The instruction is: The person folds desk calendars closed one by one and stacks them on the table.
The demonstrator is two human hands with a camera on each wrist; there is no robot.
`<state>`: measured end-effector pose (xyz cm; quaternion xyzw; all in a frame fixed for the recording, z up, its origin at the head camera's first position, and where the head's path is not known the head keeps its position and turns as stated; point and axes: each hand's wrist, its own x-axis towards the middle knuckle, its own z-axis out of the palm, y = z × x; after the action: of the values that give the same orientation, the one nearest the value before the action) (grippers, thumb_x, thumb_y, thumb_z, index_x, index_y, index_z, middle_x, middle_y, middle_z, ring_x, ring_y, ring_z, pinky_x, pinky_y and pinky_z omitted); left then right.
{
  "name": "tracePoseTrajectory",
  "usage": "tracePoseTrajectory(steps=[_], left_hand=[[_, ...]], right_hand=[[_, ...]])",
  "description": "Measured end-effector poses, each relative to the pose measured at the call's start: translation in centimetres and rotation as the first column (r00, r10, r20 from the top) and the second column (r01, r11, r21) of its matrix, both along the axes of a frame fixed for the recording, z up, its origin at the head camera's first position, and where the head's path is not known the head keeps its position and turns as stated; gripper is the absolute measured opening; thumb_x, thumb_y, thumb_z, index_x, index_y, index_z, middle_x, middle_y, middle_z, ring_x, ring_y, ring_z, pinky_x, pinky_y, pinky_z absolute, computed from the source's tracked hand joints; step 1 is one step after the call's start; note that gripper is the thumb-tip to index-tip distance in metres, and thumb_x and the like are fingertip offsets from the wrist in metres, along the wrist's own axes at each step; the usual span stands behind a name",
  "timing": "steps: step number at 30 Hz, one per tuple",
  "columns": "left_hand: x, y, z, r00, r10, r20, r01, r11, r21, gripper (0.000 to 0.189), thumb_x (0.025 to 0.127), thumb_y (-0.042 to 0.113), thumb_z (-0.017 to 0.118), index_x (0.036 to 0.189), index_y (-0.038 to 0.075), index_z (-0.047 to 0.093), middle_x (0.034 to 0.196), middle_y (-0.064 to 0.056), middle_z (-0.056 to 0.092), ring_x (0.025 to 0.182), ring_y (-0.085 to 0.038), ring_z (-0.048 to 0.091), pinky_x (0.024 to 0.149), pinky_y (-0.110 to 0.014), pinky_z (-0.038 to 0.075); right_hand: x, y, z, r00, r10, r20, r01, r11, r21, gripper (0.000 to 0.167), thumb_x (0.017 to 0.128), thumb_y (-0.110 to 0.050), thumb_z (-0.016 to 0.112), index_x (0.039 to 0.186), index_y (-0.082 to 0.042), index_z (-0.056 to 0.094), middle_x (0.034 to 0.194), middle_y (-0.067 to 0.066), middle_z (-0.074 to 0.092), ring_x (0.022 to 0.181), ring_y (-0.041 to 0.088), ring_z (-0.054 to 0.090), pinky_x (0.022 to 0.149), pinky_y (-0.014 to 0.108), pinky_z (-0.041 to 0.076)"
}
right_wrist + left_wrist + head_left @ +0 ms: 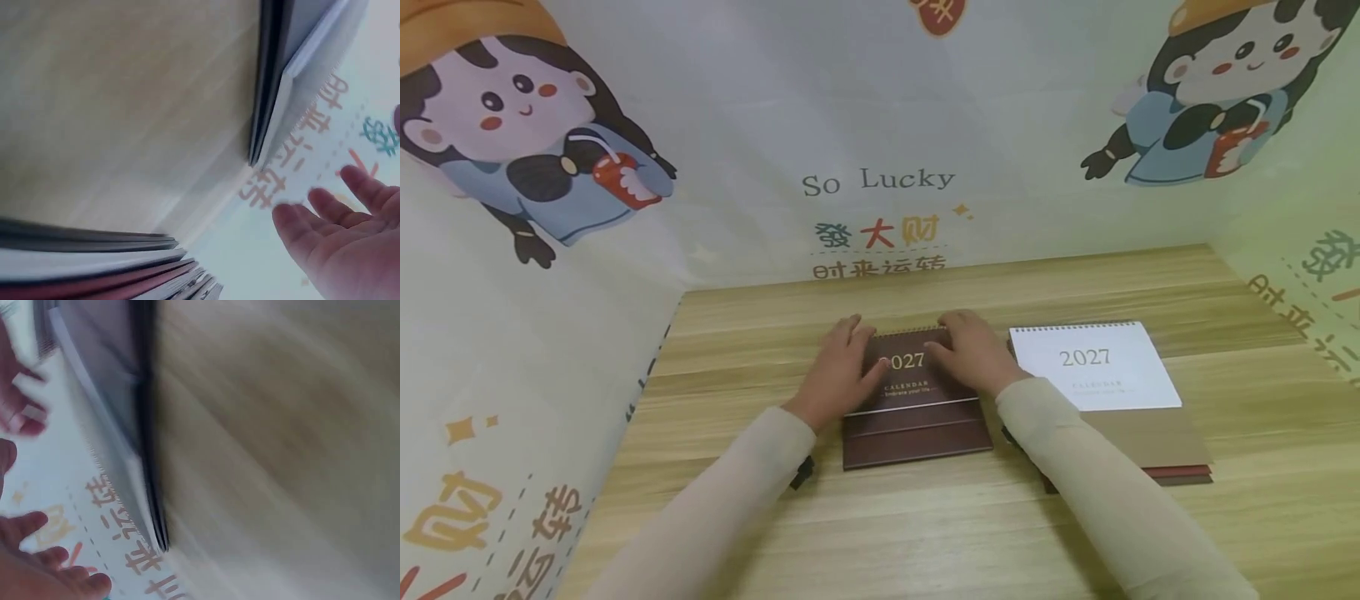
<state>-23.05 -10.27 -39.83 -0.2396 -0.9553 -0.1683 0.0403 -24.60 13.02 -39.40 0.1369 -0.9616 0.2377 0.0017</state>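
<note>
A dark brown desk calendar (919, 429) with gold "2027" lettering lies on the table between my hands, its spiral binding at the far edge. My left hand (842, 367) is over its left side, thumb reaching across the cover. Over the upper right part is my right hand (976, 354), its fingers partly covering the cover. In the left wrist view the left hand's fingers (69, 572) are spread beside the calendar edge (153, 425). Relaxed fingers of the right hand (356, 240) show in the right wrist view, with a gap to the calendar (272, 106).
To the right lies a stack of calendars, topped by one with a white cover (1097, 367) and tan base, with red and dark ones below. The right forearm passes over its near left corner. Printed cloth walls (737, 167) enclose the wooden table (887, 525).
</note>
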Motion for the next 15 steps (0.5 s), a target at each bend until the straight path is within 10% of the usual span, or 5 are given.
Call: tracePoseTrajectory(steps=[5,15], left_hand=[[-0.3,0.3,-1.0,0.995,-0.078,0.057,0.092,0.943,-0.319,0.082,0.099,0.058,0.046,0.156,0.002,0.026,0.162,-0.025,0.004,0.148,-0.043,0.003,0.116,-0.056,0.020],[-0.4,0.8,-1.7,0.935,0.077,0.346,0.080,0.905,-0.418,0.081,0.102,0.064,0.023,0.160,0.010,0.005,0.163,-0.019,-0.011,0.148,-0.039,-0.013,0.118,-0.054,0.010]], right_hand=[[-0.3,-1.2,-1.3,0.997,0.065,0.047,-0.073,0.977,0.202,0.080,0.100,-0.053,0.048,0.151,0.006,0.031,0.156,0.029,0.025,0.146,0.043,0.019,0.116,0.054,0.022],[-0.6,-1.7,-2.5,0.945,0.046,0.324,-0.163,0.924,0.345,0.101,0.096,-0.069,0.039,0.157,0.002,0.002,0.163,0.022,-0.006,0.149,0.037,-0.009,0.117,0.059,0.011]])
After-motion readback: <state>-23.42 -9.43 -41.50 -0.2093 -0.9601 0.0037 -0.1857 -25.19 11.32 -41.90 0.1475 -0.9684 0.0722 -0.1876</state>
